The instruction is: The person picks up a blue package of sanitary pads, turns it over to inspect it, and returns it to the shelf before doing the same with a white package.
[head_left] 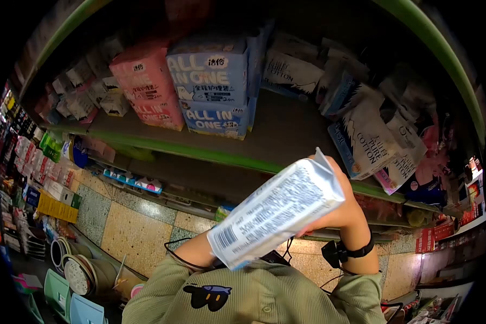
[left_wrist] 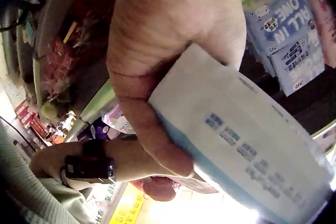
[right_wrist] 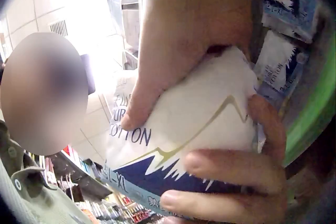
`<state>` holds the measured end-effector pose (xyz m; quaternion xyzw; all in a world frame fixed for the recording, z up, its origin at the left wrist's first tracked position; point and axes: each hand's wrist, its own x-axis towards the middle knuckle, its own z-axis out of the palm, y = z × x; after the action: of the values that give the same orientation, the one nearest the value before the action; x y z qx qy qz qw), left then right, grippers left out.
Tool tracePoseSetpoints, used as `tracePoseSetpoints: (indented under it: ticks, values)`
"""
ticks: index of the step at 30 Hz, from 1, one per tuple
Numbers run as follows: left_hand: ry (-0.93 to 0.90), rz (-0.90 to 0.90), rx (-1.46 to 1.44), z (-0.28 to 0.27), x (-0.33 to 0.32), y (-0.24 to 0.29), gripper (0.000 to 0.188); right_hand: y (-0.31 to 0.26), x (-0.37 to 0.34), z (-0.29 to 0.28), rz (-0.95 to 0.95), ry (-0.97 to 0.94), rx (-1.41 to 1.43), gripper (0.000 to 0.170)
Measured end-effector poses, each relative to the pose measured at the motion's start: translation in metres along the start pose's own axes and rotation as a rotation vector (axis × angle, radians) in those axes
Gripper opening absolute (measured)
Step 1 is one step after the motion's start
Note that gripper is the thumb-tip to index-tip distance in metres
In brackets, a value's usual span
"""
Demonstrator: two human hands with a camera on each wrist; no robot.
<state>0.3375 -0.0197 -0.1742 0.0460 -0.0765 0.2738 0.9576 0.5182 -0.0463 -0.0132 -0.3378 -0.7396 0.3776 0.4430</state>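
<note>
A white and blue "Pure Cotton" package (head_left: 278, 208) is tilted between the two hands, its side with small print and a barcode facing up in the head view. My right hand (head_left: 337, 200) grips its far right end. In the right wrist view, the thumb and fingers of my right hand (right_wrist: 210, 113) wrap the printed front of the package (right_wrist: 205, 124). My left hand (left_wrist: 168, 66) holds the package (left_wrist: 231, 134) with the thumb along its edge in the left wrist view; in the head view that hand is hidden behind the package.
A green-edged shelf (head_left: 200, 151) runs across in front. It bears pink boxes (head_left: 146, 81), blue "All in One" boxes (head_left: 213, 81) and, at the right, several similar cotton packages (head_left: 370, 135). Bins (head_left: 89, 272) stand at the lower left beside a tiled floor (head_left: 129, 216).
</note>
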Motion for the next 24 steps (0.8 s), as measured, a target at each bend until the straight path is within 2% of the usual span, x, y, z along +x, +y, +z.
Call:
tracePoseSetpoints:
  ticks: [1, 3, 5, 6, 7, 9, 11, 13, 15, 18, 21, 24]
  values:
    - [0.013, 0.012, 0.001, -0.001, 0.005, -0.001, 0.059, -0.003, 0.001, -0.002, 0.011, 0.007, -0.075, 0.094]
    - [0.044, 0.056, 0.020, 0.000, 0.010, 0.000, 0.057, -0.010, 0.008, -0.010, -0.085, 0.018, -0.291, 0.090]
    - [0.088, 0.080, 0.119, 0.000, 0.007, 0.004, 0.054, -0.025, 0.025, -0.027, -0.279, 0.087, -0.464, 0.089]
    - [0.113, 0.063, 0.197, 0.003, 0.005, 0.010, 0.053, -0.031, 0.035, -0.040, -0.259, 0.114, -0.517, 0.088]
    - [0.083, -0.050, 0.399, 0.007, 0.002, 0.016, 0.044, -0.036, 0.044, -0.052, -0.240, 0.141, -0.570, 0.088]
    - [0.016, -0.014, 0.439, 0.005, -0.011, 0.021, 0.040, -0.046, 0.069, -0.072, 0.051, 0.226, -0.732, 0.091]
    - [0.021, 0.022, 0.487, -0.005, -0.024, 0.024, 0.042, -0.031, 0.102, -0.087, -0.037, 0.307, -1.060, 0.092]
    - [0.046, 0.061, 0.518, -0.006, -0.034, 0.028, 0.041, -0.019, 0.141, -0.087, 0.113, 0.164, -1.126, 0.094]
    - [0.071, 0.102, 0.514, -0.004, -0.041, 0.030, 0.039, 0.012, 0.176, -0.092, 0.171, 0.048, -1.318, 0.094]
    - [0.128, 0.154, 0.555, -0.004, -0.054, 0.035, 0.038, 0.074, 0.215, -0.104, 0.070, -0.085, -1.345, 0.101]
    - [0.182, 0.188, 0.571, -0.009, -0.069, 0.041, 0.039, 0.113, 0.213, -0.090, -0.133, 0.161, -1.651, 0.105]
    - [0.220, 0.246, 0.574, -0.010, -0.081, 0.043, 0.040, 0.116, 0.217, -0.086, -0.108, 0.230, -1.549, 0.103]
